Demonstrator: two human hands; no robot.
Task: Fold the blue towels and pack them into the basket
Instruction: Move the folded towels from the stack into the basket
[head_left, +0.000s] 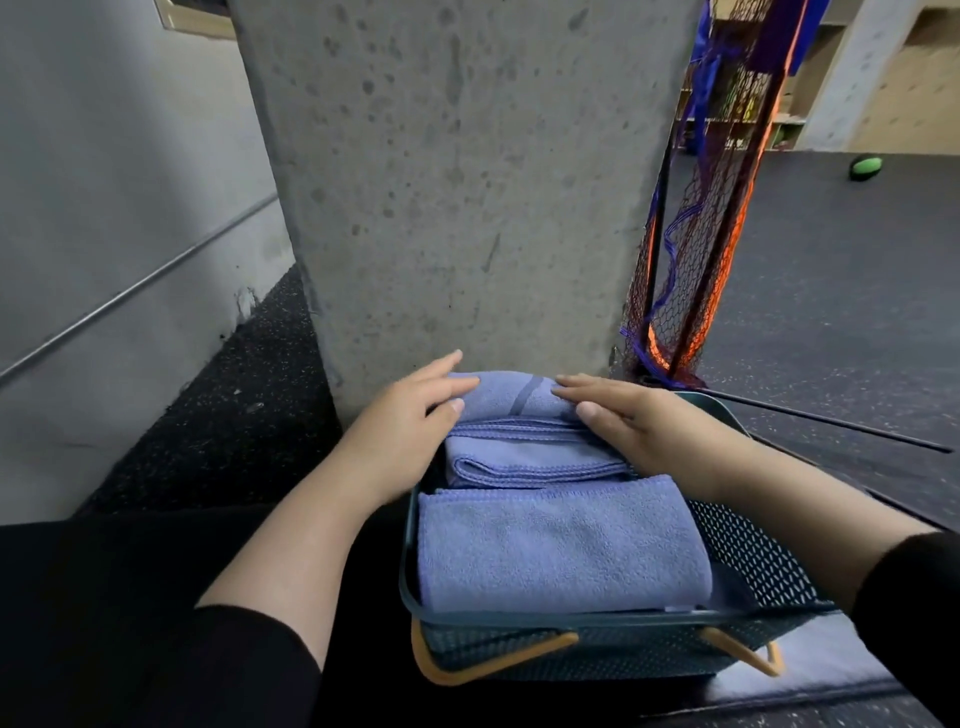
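Observation:
A dark teal perforated basket (753, 561) with an orange handle stands on the dark floor in front of me. A folded blue towel (561, 545) lies in its near half. A second folded blue towel (519, 431), with a dark stripe, sits at the far end on top of another folded one. My left hand (410, 421) rests on the left side of that far towel, fingers straight and thumb at its edge. My right hand (639, 421) presses its right side with flat fingers.
A concrete pillar (457, 182) rises directly behind the basket. A grey wall (104, 234) runs along the left. Orange and black netting (696, 249) hangs to the right of the pillar. A green ball (865, 167) lies far right on the floor.

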